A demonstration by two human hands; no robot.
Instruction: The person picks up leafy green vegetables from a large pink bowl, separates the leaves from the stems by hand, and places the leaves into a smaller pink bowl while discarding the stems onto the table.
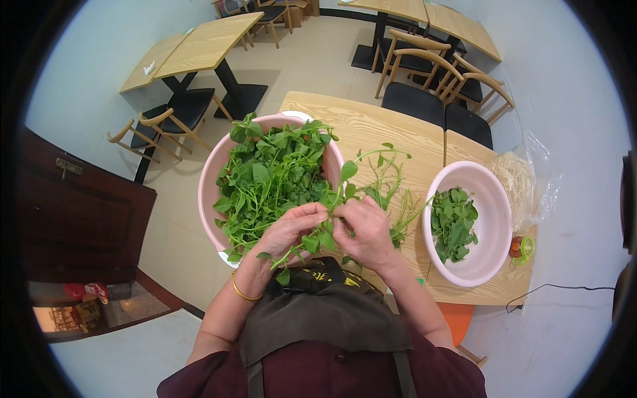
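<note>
A large pink plastic basin [208, 199] heaped with leafy green stems [268, 174] stands at the left of the wooden table. Over its right edge, my left hand [293, 226] pinches a long leafy stem [311, 243] between thumb and fingertips. Close beside it, my right hand [366, 231] has its fingers curled on the same stem; its fingertips are partly hidden. Behind my right hand, loose stems [393, 174] lie on the tabletop. Further right, a smaller pink basin [490, 248] holds a pile of green leaves [454, 224].
A clear plastic bag of pale dried strands [512, 184] and a small jar with a green rim [521, 249] sit right of the smaller basin on the wooden table [358, 117]. An orange seat [455, 318] shows below the table edge. Chairs and tables stand beyond.
</note>
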